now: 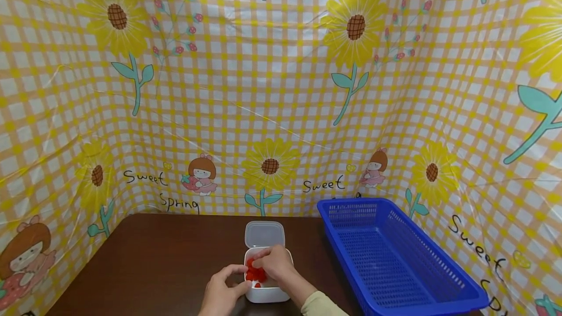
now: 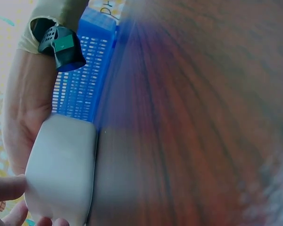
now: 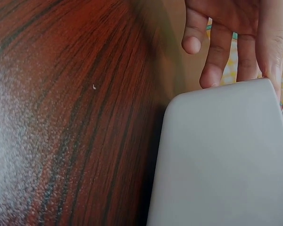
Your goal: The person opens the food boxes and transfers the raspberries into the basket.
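A white box (image 1: 268, 295) with rounded corners stands on the table, its translucent lid (image 1: 265, 234) folded back behind it. Small red pieces (image 1: 256, 275) lie in a heap inside. My left hand (image 1: 221, 290) holds the box at its left side, with thumb and index finger at the rim; the left wrist view has fingertips (image 2: 61, 222) against the box wall. My right hand (image 1: 275, 262) reaches over the right rim into the box, fingers bent down at the red pieces. I cannot tell whether a piece is between them.
To the right is a large blue plastic basket (image 1: 327, 226) with slotted walls, reaching back to the cloth. Dark brown wood-grain table (image 1: 175, 252) extends left of the box. A yellow checked cloth (image 1: 272, 87) with sunflowers hangs around the back and sides.
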